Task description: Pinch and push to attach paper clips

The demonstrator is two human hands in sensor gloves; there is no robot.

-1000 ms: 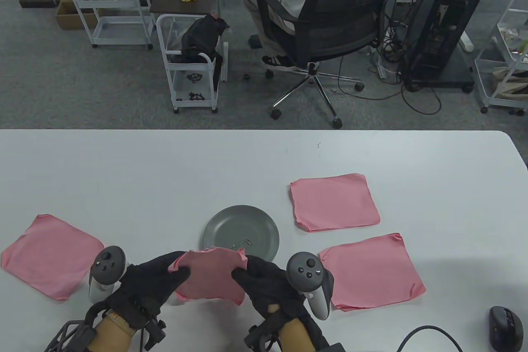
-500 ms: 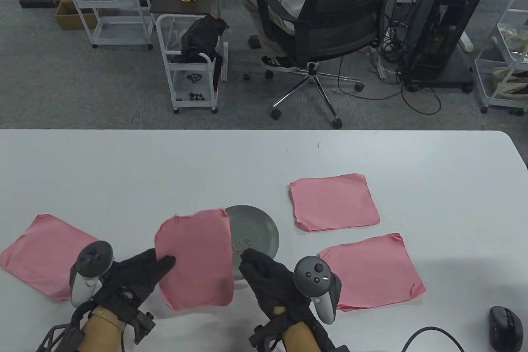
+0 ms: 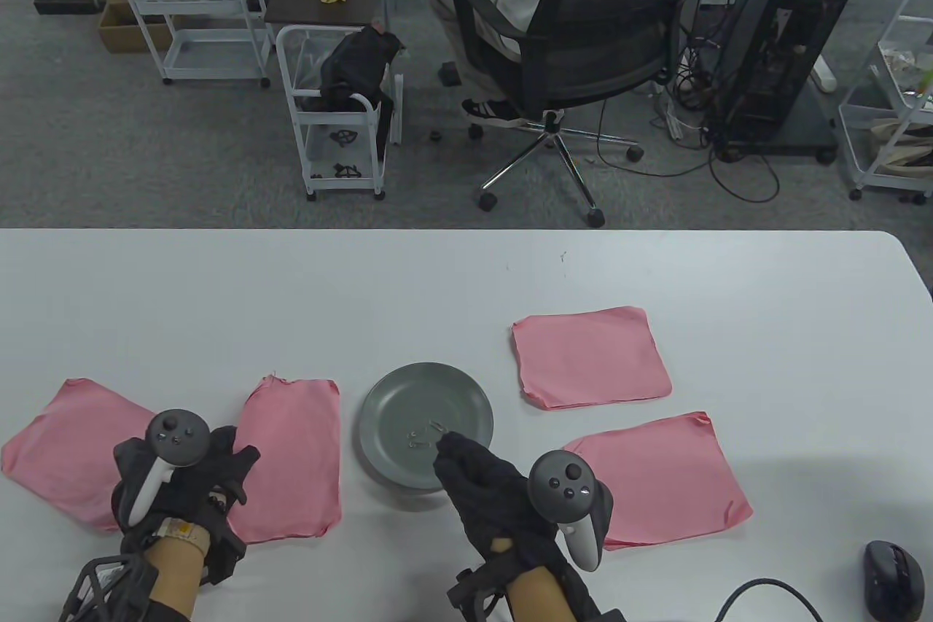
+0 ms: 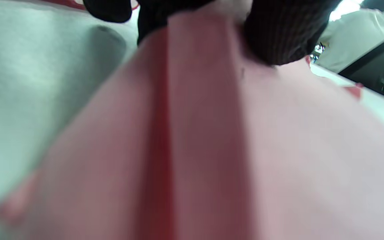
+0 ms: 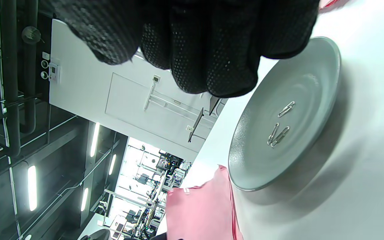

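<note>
Beside grey plate (image 3: 466, 403), pink cloths (image 3: 589, 357), mouse (image 3: 891, 577) at table corner

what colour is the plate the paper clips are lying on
Grey: the plate holding the paper clips is plain grey, clearest in the table view.

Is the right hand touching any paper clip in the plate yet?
Cannot tell. In the right wrist view the right hand hangs above the plate, with three paper clips lying untouched; the table view hides the fingertips.

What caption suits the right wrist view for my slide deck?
Gloved fingers hover above a gray plate holding three paper clips.
</note>
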